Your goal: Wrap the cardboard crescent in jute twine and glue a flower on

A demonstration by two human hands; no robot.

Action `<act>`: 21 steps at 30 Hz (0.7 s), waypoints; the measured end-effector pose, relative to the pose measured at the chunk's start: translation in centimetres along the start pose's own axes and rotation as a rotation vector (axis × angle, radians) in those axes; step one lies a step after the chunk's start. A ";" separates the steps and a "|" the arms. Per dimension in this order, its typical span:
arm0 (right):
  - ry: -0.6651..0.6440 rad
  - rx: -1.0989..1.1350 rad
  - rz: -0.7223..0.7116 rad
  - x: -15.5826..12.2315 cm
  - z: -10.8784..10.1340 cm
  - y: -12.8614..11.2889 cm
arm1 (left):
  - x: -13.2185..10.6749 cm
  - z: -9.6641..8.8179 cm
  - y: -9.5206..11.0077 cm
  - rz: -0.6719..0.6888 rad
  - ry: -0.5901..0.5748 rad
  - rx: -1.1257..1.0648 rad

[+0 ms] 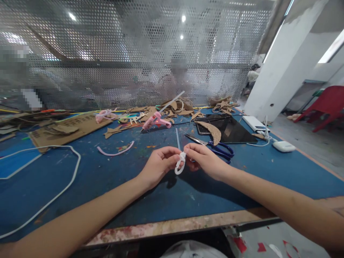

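Observation:
A small white looped piece (179, 167), perhaps fuzzy cord or pipe cleaner, hangs between my two hands above the blue tabletop. My left hand (161, 163) pinches its upper part from the left, fingers closed. From the right, my right hand (205, 161) pinches the knotted top of the same piece with thumb and forefinger. Behind the fingers lies a translucent glue stick (177, 138). Blue-handled scissors (225, 151) rest just beyond my right hand, partly hidden by it. Farther back stands a pink glue gun (154, 121) with a stick in its rear.
Cardboard scraps (139, 111) lie along the back by a perforated metal screen (129, 53). A curved cardboard piece (212, 132) overlaps a black tablet (233, 130). A white power bank (252, 123), an earbud case (284, 146), a lilac strip (115, 154) and a white cable (76, 168) lie around.

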State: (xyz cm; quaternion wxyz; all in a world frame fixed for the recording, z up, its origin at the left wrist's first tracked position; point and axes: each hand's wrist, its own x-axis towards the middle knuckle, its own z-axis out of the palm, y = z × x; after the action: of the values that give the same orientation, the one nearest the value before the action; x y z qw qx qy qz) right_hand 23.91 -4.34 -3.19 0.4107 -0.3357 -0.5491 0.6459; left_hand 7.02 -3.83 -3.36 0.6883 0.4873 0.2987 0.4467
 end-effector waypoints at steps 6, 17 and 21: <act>-0.042 0.158 0.080 -0.4 0.7 -0.1 | 0.0 0.1 0.1 0.022 -0.015 0.041; 0.032 0.146 0.042 -0.3 0.7 0.7 | 0.2 0.0 -0.1 0.031 0.016 0.198; 0.065 0.092 0.025 -0.2 0.5 0.8 | 0.2 0.0 -0.1 0.048 0.002 0.204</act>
State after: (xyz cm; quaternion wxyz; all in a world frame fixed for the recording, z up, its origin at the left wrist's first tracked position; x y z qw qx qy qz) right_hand 23.39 -4.81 -3.90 0.4353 -0.3438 -0.5009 0.6644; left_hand 7.16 -3.67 -3.39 0.6240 0.5613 0.3314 0.4310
